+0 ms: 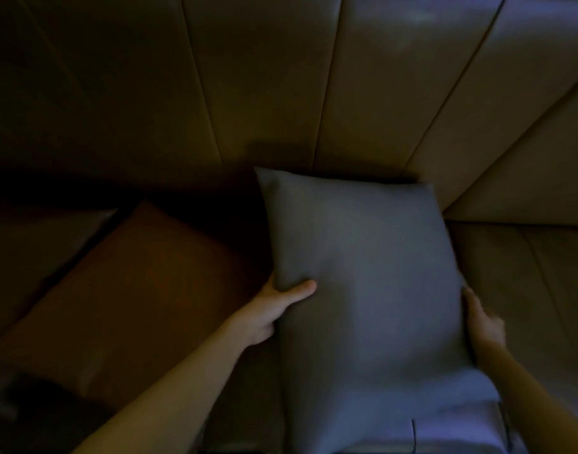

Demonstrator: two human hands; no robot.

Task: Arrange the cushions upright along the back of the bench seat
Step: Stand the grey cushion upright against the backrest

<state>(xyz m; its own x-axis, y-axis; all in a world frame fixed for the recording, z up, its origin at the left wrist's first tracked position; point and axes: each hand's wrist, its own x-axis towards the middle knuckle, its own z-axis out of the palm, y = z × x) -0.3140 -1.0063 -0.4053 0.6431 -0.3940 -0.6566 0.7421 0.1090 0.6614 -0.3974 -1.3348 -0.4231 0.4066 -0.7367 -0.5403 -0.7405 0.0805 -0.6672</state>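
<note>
Gripping the grey cushion [363, 273] by its side edges — left hand [274, 309], right hand [484, 326], both clamped on it. Cushion sat between them, top toward the backrest [264, 77].

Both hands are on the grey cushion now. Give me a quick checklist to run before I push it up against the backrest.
1. Left hand gripping the grey cushion at its left edge: ok.
2. Right hand gripping its right edge: ok.
3. Cushion's top edge close to the backrest: ok, though contact cannot be judged.
4. Cushion fully upright: cannot tell from this overhead angle.
5. Brown cushion upright: not ok, it looks flat on the seat.
6. Gap between the two cushions: cannot tell, too dark.
</note>
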